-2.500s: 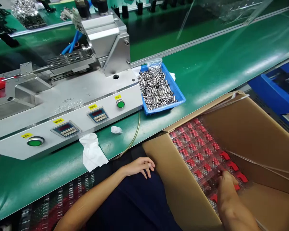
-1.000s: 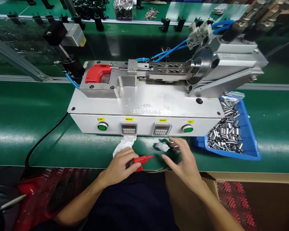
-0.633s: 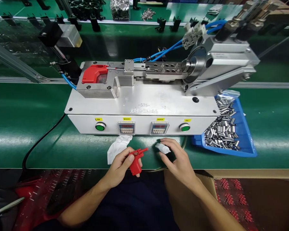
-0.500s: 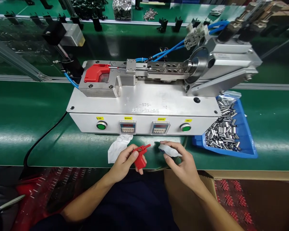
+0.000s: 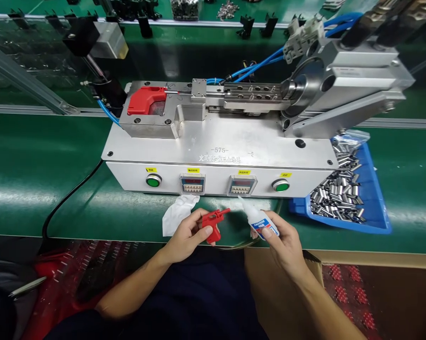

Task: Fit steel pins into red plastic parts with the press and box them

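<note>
Above the green bench [image 5: 74, 208]: holding a red part [image 5: 212, 222] and a white bottle [image 5: 253, 214]

Pinching the pistol-shaped red part between thumb and fingers of the left hand [image 5: 188, 238], in front of the machine [image 5: 220, 146]. Gripping the white bottle between thumb and fingers of the right hand [image 5: 285, 238], with its nozzle near the slim red tip, yet apart. Likely light and stiff, as moulded plastic; best held by the thick grip, sparing the perhaps fragile tip. Reading "-575-" on the machine; possibly "460" or "480" on the bottle's blue-and-red label. Too small to read on the yellow stickers [image 5: 244, 172].
</note>
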### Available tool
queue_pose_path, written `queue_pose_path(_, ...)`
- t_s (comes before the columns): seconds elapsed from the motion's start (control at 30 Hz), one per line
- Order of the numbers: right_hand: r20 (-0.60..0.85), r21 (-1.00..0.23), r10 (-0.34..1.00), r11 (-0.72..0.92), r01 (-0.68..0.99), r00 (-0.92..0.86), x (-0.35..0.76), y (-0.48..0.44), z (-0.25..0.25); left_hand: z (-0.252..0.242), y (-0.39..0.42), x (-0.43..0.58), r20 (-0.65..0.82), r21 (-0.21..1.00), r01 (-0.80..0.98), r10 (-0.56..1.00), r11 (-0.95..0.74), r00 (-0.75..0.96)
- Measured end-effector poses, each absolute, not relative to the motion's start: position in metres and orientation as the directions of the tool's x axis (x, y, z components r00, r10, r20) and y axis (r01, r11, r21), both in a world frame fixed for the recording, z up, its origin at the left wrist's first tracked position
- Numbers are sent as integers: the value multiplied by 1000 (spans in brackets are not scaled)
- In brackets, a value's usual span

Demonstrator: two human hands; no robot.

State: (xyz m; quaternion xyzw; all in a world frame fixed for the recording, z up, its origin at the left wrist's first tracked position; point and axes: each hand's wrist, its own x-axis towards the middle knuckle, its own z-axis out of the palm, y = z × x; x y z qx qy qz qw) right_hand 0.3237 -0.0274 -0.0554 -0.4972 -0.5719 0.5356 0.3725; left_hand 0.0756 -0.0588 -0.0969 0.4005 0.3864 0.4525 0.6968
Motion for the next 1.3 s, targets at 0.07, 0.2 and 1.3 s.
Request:
queue_pose_path(0.07, -121, -988, 968, -95, 125, -219, 326, -28, -58, -98, -59, 75, -166, 915, -312, 945, 254, 283)
queue_pose_path(0.2, -136, -986, 967, -112, 120, -215, 327, -28, -60, -99, -60, 74, -142, 923, -299, 937, 242, 320)
queue_pose_path(1.3, -189, -979, 956, -167, 114, -222, 324, -26, -55, -102, -57, 72, -166, 898, -358, 950, 257, 265)
